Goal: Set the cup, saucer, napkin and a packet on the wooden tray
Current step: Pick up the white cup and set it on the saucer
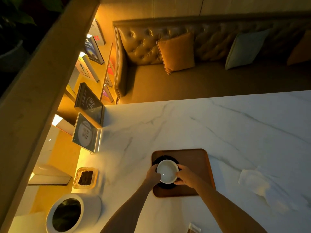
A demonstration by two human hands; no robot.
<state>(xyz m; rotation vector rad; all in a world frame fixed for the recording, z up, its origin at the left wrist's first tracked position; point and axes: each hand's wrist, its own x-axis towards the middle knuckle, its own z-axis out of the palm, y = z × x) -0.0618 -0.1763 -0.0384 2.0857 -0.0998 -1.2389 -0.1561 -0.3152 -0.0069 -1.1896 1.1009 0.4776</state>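
Holding the white cup point(167, 171) between both hands, I see it sitting over the dark saucer point(165, 184), which lies on the left part of the wooden tray point(193, 163). My left hand point(153, 174) wraps the cup's left side, fingers point(155, 166) curled closed against its rim; my right hand point(185, 176) clasps the right side the same way, fingers pressed to the wall. I cannot tell whether the cup's base touches the saucer or hangs just above it. The cup looks empty, its mouth facing up.

The tray rests on the white marble desk point(218, 125), near the desk's near edge. Right of the tray, well apart from it, lies a pale folded napkin point(253, 180). At the bottom edge of the view, nearer me than the tray, a small packet point(193, 229) is half cut off. Left of the tray stands a glass ashtray point(86, 178) with dark contents, and nearer me than that a white round pot point(74, 214). Beyond the desk, a tufted leather sofa point(151, 47) carries an orange cushion point(176, 51).
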